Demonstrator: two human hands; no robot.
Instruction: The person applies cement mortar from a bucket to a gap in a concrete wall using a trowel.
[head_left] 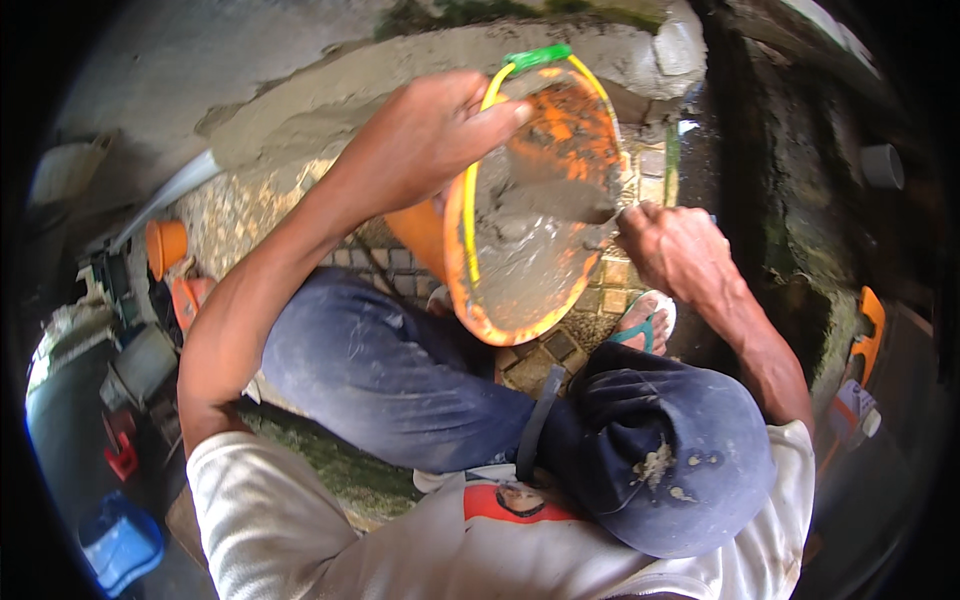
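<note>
My left hand (pixel 455 125) is closed on the upper left rim and yellow handle of an orange bucket (pixel 430 240), which is tilted so its inside faces me. Wet grey mortar (pixel 520 250) coats much of the inside, with orange plastic showing through, and a green grip sits on the handle above. My right hand (pixel 665 250) grips a tool at the bucket's right rim, apparently a trowel (pixel 595 213), its dark blade in the mortar. Beneath the bucket is a floor of small mosaic tiles (pixel 535 365), where my sandalled foot (pixel 640 325) shows between my bent knees.
A mortar-coated ledge (pixel 340 85) runs behind the bucket. At left are a small orange pot (pixel 165 247), a grey container (pixel 140 365) and a blue basin (pixel 118 540). A dark, rough wall edge (pixel 765 180) rises at right, near an orange object (pixel 866 325) and a white cup (pixel 880 166).
</note>
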